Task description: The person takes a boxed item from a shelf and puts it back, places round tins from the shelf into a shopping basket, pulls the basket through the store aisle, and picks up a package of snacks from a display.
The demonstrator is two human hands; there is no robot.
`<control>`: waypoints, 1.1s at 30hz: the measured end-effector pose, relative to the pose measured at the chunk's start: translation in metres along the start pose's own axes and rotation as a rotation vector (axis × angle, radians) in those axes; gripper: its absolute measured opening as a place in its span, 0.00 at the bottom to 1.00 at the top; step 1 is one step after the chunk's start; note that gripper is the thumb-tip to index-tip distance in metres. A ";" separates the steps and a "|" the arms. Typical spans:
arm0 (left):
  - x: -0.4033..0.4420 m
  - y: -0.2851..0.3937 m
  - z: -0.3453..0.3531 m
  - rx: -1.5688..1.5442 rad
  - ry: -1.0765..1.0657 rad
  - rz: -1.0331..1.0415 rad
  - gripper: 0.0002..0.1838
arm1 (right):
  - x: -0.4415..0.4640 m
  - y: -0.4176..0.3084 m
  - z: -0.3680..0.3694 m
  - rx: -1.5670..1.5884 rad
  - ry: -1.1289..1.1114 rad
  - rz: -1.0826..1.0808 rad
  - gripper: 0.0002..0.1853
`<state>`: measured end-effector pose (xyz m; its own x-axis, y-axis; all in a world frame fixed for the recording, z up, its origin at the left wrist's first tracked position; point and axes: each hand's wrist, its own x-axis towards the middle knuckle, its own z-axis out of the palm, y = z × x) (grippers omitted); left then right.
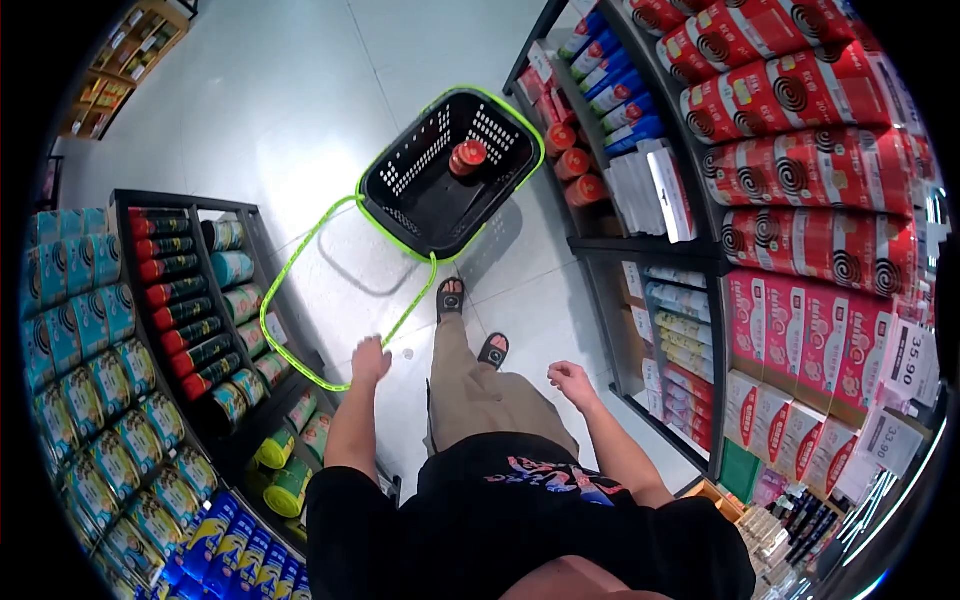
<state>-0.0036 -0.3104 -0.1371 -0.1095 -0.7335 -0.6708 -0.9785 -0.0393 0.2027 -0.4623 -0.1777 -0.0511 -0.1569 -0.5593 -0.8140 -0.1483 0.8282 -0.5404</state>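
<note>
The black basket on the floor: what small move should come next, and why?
Perhaps draw the black basket a little closer: the left hand seems closed on its green handle, and a red container already sits inside.

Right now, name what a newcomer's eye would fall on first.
Likely the green-rimmed black basket on the pale floor at upper centre, holding a red container. Its long green handle loops down to the left hand. Next, the red packs with black spirals, stacked on the shelf at upper right.

Open floor [290, 110] beyond the obstructing basket [425, 212] and green handle [264, 310], between left shelf [180, 197] and right shelf [655, 250].
</note>
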 end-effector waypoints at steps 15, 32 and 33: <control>0.028 -0.044 0.120 -0.157 -0.462 -0.341 0.29 | -0.119 0.187 -0.049 -0.013 0.167 0.376 0.13; -0.146 -0.013 -0.003 0.398 -0.333 0.058 0.26 | -0.061 0.089 0.003 0.137 0.187 -0.156 0.15; -0.152 0.004 -0.017 0.386 -0.328 0.058 0.25 | -0.064 0.102 0.004 0.126 0.168 -0.119 0.15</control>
<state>0.0124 -0.2109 -0.0225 -0.1542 -0.4729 -0.8675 -0.9558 0.2939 0.0096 -0.4638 -0.0572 -0.0553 -0.3079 -0.6423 -0.7019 -0.0542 0.7484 -0.6611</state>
